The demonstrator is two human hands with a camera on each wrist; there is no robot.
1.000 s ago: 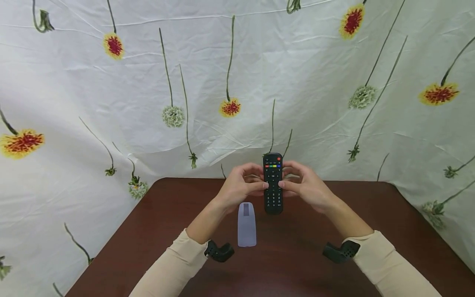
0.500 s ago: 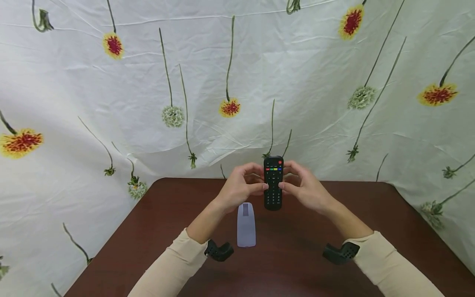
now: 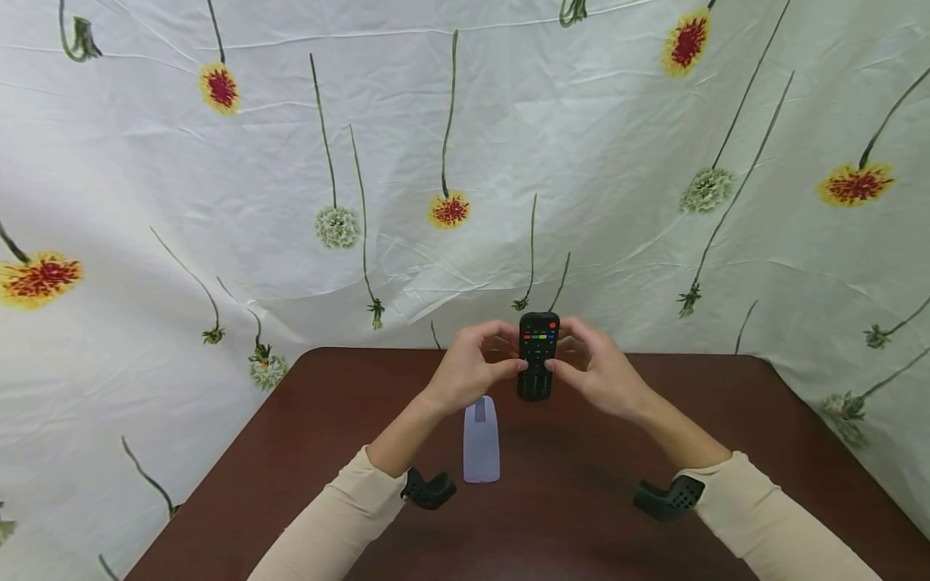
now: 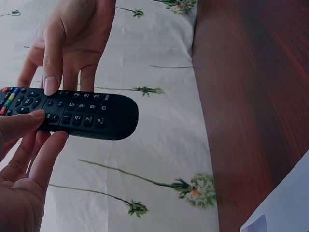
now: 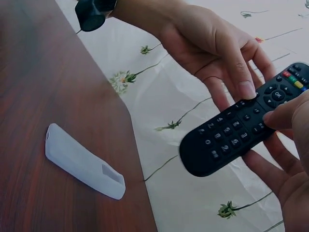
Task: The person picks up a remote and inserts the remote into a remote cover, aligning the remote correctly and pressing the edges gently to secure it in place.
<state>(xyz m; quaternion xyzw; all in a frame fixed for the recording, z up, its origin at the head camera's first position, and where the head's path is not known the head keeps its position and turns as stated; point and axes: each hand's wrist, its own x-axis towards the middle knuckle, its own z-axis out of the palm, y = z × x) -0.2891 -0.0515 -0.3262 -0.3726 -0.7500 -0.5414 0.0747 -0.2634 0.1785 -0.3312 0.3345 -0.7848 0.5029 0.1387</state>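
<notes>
Two hands meet at one black remote: the left hand grips its left edge and the right hand its right, each with the thumb laid on the button face and the other fingers bent around the side and behind. Between them the remote is held clear of the table, its buttons towards the person, with the red button and the coloured row at the end farther from the wrists. Just below the left hand, on the near side and beside the left forearm, a pale cover lies flat on the dark brown table, its grey rectangular patch at the end nearer that hand. Back along each forearm, a black wrist strap sits at the edge of a cream sleeve. Beyond both hands, past the table's far edge, a white cloth is printed with long-stemmed red-and-yellow flowers and round whitish flower heads, and it extends to either side as well.
</notes>
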